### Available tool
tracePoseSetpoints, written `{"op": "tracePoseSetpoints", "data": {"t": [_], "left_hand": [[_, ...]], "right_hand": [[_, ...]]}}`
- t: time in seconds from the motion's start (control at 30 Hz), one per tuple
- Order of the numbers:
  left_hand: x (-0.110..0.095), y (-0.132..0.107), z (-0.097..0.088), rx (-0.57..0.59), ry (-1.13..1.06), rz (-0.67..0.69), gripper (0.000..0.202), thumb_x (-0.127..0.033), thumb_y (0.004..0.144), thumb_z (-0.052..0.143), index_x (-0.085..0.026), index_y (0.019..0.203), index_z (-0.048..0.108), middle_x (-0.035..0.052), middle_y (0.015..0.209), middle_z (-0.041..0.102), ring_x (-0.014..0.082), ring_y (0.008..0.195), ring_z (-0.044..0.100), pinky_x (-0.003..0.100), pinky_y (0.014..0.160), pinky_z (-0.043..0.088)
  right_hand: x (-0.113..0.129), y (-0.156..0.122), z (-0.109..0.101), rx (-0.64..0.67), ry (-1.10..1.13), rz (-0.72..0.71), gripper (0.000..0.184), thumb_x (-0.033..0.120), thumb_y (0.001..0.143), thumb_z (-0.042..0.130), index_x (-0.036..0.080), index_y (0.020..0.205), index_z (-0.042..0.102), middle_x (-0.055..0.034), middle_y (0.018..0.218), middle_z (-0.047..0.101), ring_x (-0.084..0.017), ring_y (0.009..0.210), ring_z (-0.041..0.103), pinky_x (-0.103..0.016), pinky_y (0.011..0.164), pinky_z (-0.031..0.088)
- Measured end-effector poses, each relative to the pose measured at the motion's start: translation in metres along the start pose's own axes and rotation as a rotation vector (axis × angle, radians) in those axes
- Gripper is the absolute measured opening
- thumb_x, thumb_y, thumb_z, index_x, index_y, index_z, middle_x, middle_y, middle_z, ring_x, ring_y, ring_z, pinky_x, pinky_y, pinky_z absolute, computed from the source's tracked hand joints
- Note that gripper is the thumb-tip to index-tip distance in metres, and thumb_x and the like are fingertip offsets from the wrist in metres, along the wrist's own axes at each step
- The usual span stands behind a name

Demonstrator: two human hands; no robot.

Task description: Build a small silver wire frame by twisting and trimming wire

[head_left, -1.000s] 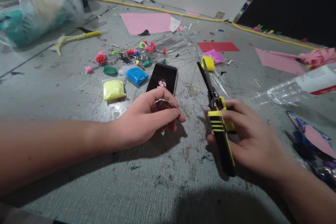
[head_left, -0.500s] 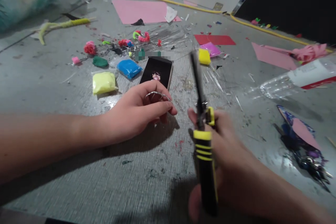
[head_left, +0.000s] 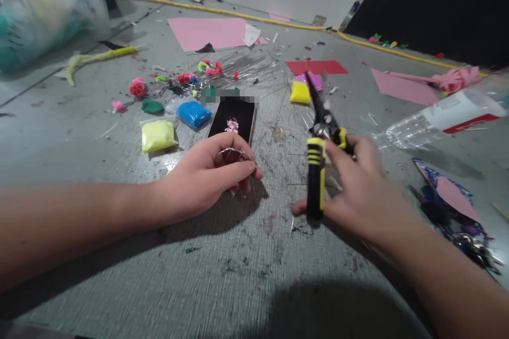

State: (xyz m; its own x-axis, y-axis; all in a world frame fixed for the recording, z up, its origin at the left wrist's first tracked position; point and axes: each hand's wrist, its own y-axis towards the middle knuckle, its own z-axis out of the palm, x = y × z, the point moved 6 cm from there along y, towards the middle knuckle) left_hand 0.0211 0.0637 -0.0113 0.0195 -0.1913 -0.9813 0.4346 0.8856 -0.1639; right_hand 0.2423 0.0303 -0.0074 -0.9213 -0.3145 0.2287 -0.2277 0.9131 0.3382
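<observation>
My left hand (head_left: 207,177) rests on the grey floor with its fingers curled round a thin loop of silver wire (head_left: 234,152). Just beyond it lies a black phone (head_left: 234,116) with a pink picture on its screen. My right hand (head_left: 358,185) grips yellow-and-black long-nose pliers (head_left: 320,137), whose jaws point away from me and up. The pliers are about a hand's width to the right of the wire loop and do not touch it.
Bagged clay lumps lie beyond the left hand: pale yellow (head_left: 158,135), blue (head_left: 193,114), green (head_left: 151,106), and yellow (head_left: 300,92) further right. Small clay flowers (head_left: 137,87), pink paper sheets (head_left: 210,33), a red sheet (head_left: 316,67), a clear plastic packet (head_left: 445,116) and scraps surround them.
The right hand swung the pliers toward me and left, then back out to the right; the jaws now point up and away. The left hand stayed on the wire loop.
</observation>
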Motion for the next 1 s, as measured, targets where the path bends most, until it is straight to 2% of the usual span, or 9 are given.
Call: {"op": "tracePoseSetpoints", "data": {"t": [0.1, 0.2, 0.33, 0.47, 0.63, 0.73, 0.9, 0.93, 1.0], "left_hand": [[0.001, 0.000, -0.001, 0.002, 0.000, 0.006, 0.011, -0.014, 0.085, 0.066, -0.017, 0.082, 0.056, 0.0019, 0.078, 0.074, 0.0086, 0.061, 0.062, 0.019, 0.054, 0.047], [-0.001, 0.000, 0.000, -0.011, 0.004, 0.005, 0.011, -0.015, 0.086, 0.066, -0.017, 0.084, 0.056, 0.0015, 0.078, 0.074, 0.0085, 0.060, 0.062, 0.019, 0.051, 0.045], [-0.004, -0.002, -0.001, -0.035, -0.004, 0.000, 0.011, -0.015, 0.086, 0.065, -0.018, 0.084, 0.055, -0.0021, 0.072, 0.070, 0.0067, 0.055, 0.058, 0.017, 0.049, 0.046], [-0.005, -0.002, -0.001, -0.027, -0.001, 0.009, 0.010, -0.016, 0.085, 0.067, -0.017, 0.083, 0.057, -0.0040, 0.069, 0.067, 0.0060, 0.056, 0.056, 0.016, 0.051, 0.047], [-0.006, 0.000, -0.001, -0.003, -0.032, 0.088, 0.008, -0.010, 0.083, 0.065, -0.016, 0.080, 0.059, -0.0060, 0.063, 0.062, 0.0049, 0.054, 0.055, 0.015, 0.050, 0.045], [-0.006, -0.001, -0.003, -0.012, -0.060, 0.131, 0.011, -0.007, 0.081, 0.063, -0.016, 0.079, 0.057, -0.0059, 0.063, 0.062, 0.0047, 0.053, 0.054, 0.014, 0.050, 0.044], [-0.007, -0.005, -0.006, -0.027, -0.019, 0.199, 0.017, 0.000, 0.073, 0.062, -0.016, 0.080, 0.061, -0.0050, 0.065, 0.063, 0.0061, 0.056, 0.056, 0.016, 0.052, 0.046], [-0.009, -0.005, -0.007, -0.026, -0.004, 0.220, 0.017, 0.000, 0.072, 0.062, -0.016, 0.079, 0.062, -0.0049, 0.065, 0.063, 0.0062, 0.056, 0.056, 0.016, 0.052, 0.045], [-0.011, -0.006, -0.007, -0.022, 0.016, 0.257, 0.017, 0.000, 0.071, 0.063, -0.016, 0.076, 0.063, -0.0042, 0.066, 0.064, 0.0068, 0.056, 0.057, 0.017, 0.052, 0.046]], "right_hand": [[-0.017, 0.008, -0.009, -0.095, -0.021, 0.052, 0.087, 0.068, 0.067, 0.080, 0.018, 0.134, 0.056, -0.0224, 0.122, 0.049, -0.052, 0.119, 0.052, -0.072, 0.093, 0.049], [-0.010, 0.007, -0.019, -0.136, 0.007, 0.038, 0.074, 0.066, 0.075, 0.075, 0.015, 0.127, 0.059, -0.0227, 0.119, 0.051, -0.047, 0.114, 0.056, -0.068, 0.095, 0.049], [0.026, -0.007, -0.017, 0.025, 0.076, -0.071, 0.058, 0.053, 0.087, 0.067, 0.016, 0.130, 0.054, -0.0198, 0.122, 0.048, -0.039, 0.111, 0.057, -0.061, 0.092, 0.054], [0.061, -0.024, -0.013, 0.121, 0.117, -0.239, 0.056, 0.033, 0.086, 0.066, 0.015, 0.136, 0.047, -0.0185, 0.129, 0.043, -0.034, 0.119, 0.052, -0.050, 0.096, 0.055], [0.071, -0.029, -0.011, 0.191, 0.156, -0.327, 0.049, 0.024, 0.086, 0.057, 0.012, 0.133, 0.049, -0.0203, 0.131, 0.041, -0.034, 0.120, 0.050, -0.048, 0.095, 0.055], [0.069, -0.027, -0.011, 0.241, 0.199, -0.354, 0.056, 0.032, 0.084, 0.059, 0.012, 0.135, 0.049, -0.0209, 0.135, 0.041, -0.036, 0.122, 0.050, -0.050, 0.094, 0.056], [0.069, -0.025, -0.014, 0.135, 0.074, -0.419, 0.093, 0.082, 0.074, 0.061, 0.008, 0.130, 0.052, -0.0232, 0.127, 0.045, -0.039, 0.110, 0.054, -0.052, 0.083, 0.058], [0.070, -0.025, -0.014, 0.119, 0.052, -0.426, 0.093, 0.083, 0.074, 0.062, 0.008, 0.128, 0.054, -0.0233, 0.126, 0.045, -0.038, 0.108, 0.054, -0.052, 0.082, 0.058], [0.071, -0.025, -0.015, 0.096, 0.038, -0.430, 0.078, 0.069, 0.079, 0.067, 0.007, 0.125, 0.056, -0.0233, 0.125, 0.046, -0.037, 0.108, 0.054, -0.052, 0.084, 0.057]]}}
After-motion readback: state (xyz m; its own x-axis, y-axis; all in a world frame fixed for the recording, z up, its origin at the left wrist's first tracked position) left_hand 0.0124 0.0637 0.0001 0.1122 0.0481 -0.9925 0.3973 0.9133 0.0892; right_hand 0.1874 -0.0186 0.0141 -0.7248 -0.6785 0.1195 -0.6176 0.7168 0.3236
